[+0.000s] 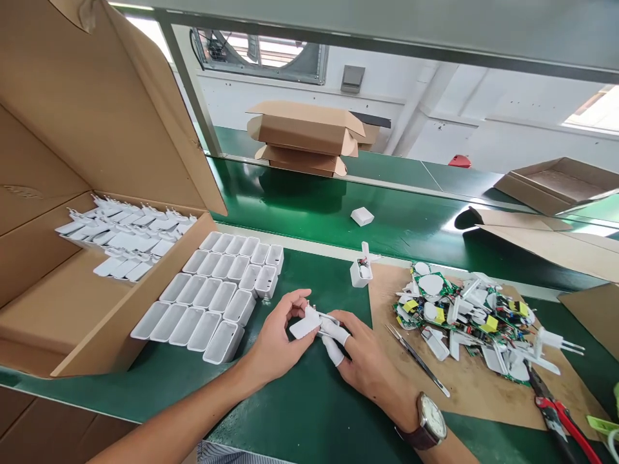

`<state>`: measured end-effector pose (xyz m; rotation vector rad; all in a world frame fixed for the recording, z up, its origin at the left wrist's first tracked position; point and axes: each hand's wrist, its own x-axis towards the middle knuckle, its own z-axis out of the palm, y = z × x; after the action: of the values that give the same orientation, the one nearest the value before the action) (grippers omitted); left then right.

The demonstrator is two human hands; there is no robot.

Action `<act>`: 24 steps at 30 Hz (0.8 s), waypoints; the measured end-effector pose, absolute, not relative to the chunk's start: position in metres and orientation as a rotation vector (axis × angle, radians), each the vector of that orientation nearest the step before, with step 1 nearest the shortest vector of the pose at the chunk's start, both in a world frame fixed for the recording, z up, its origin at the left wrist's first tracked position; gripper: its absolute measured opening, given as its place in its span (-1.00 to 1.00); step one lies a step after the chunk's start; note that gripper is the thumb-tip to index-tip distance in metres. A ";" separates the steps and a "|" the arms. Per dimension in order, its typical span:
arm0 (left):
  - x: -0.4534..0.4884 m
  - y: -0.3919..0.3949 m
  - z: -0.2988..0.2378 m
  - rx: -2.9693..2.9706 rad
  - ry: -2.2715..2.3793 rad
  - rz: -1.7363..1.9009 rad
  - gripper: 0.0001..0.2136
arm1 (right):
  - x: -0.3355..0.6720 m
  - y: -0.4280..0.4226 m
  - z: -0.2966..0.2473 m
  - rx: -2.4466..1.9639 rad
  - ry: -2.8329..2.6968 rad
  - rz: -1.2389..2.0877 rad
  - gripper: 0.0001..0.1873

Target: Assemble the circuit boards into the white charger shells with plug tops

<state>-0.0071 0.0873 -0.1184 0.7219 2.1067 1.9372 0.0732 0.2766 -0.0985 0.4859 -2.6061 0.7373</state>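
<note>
Both my hands meet over the green table, pinching a small white plastic plug cover (306,323) with metal prongs. My left hand (278,336) grips its left end with thumb and fingers. My right hand (360,351) holds the right end; white finger cots cover two of its fingers and a wristwatch (430,420) sits on that wrist. Left of my hands stand rows of empty white charger shells (213,299).
An open cardboard box (58,309) at the left holds more white plug parts (123,235). A pile of circuit boards and white parts (476,319) lies on brown cardboard, with tweezers (416,359) and red-handled pliers (556,409). A partly assembled charger (362,270) stands behind my hands.
</note>
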 end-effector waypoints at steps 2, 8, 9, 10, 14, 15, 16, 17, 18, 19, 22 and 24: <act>-0.008 0.087 -0.118 0.729 2.111 1.930 -0.54 | 0.073 0.278 -0.098 0.505 -2.605 0.824 -0.63; -0.007 0.087 -0.117 0.729 2.169 1.887 -0.56 | 0.072 0.284 -0.101 0.390 -2.482 1.026 -0.58; -0.008 0.087 -0.117 0.723 2.181 1.872 -0.57 | 0.072 0.284 -0.102 0.428 -2.495 0.993 -0.60; -0.008 0.087 -0.117 0.712 2.195 1.861 -0.58 | 0.071 0.283 -0.103 0.470 -2.509 0.960 -0.62; -0.009 0.087 -0.119 0.701 2.233 1.860 -0.60 | 0.069 0.280 -0.106 0.508 -2.482 1.008 -0.65; -0.009 0.086 -0.120 0.706 2.247 1.861 -0.59 | 0.068 0.279 -0.106 0.491 -2.465 1.046 -0.67; -0.008 0.086 -0.121 0.722 2.266 1.858 -0.55 | 0.068 0.279 -0.107 0.457 -2.448 1.099 -0.68; -0.007 0.086 -0.122 0.753 2.291 1.850 -0.46 | 0.067 0.278 -0.108 0.399 -2.423 1.180 -0.70; -0.005 0.086 -0.123 0.807 2.315 1.832 -0.35 | 0.067 0.278 -0.108 0.327 -2.397 1.301 -0.70; -0.003 0.087 -0.124 0.890 2.338 1.811 -0.24 | 0.067 0.277 -0.109 0.243 -2.364 1.466 -0.70; 0.004 0.088 -0.124 1.213 2.387 1.782 -0.23 | 0.069 0.272 -0.108 0.032 -2.208 2.072 -0.65; 0.007 0.090 -0.123 1.373 2.405 1.821 -0.30 | 0.071 0.269 -0.107 -0.011 -2.120 2.365 -0.61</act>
<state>0.0072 0.0898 -0.1235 1.3732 2.4046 1.8211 0.0712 0.2689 -0.1066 -0.0114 -2.1201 2.3648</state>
